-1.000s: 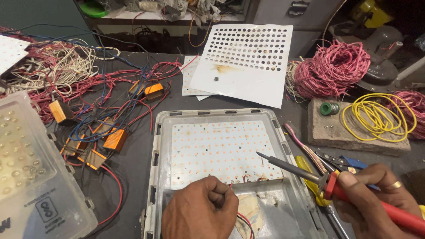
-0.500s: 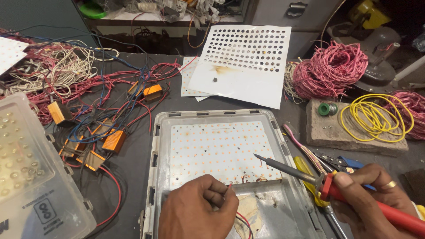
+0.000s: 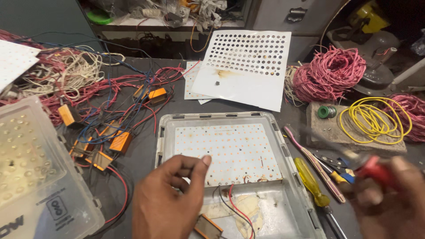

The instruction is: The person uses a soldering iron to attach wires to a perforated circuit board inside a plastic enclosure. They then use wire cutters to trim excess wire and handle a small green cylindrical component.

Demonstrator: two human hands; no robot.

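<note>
The LED panel board (image 3: 228, 152), white and dotted with rows of small orange-tinted chips, lies flat in the far half of a grey metal housing (image 3: 292, 177) that sits at the near middle of the bench (image 3: 172, 104). Its long axis runs left to right across the bench. From its near edge a red wire (image 3: 239, 210) and a black wire (image 3: 221, 201) trail down into the bare near half of the housing, beside a small orange component (image 3: 207, 226).

The left hand (image 3: 170, 201) hovers at the board's near left corner, fingers loosely curled, thumb and forefinger tips held near each other but with nothing visible between them. The board lies just ahead of it, towards the far edge, so this hand is the nearer one. The right hand (image 3: 389, 199) is off the housing's right side, blurred; it is wrapped round a red-handled tool (image 3: 374, 170), though I cannot tell how tightly, nor where the tip points.

Between the housing and that hand lie a yellow-handled screwdriver (image 3: 312, 188) and a pink-handled tool (image 3: 310, 157). Further right, a yellow wire coil (image 3: 376, 119) rests on a block, with a pink wire bundle (image 3: 330, 73) behind it. A perforated white sheet (image 3: 248, 66) lies at the far middle, tangled wires with orange drivers (image 3: 119, 141) to the left, and a translucent plastic cover (image 3: 31, 172) at the near left corner.
</note>
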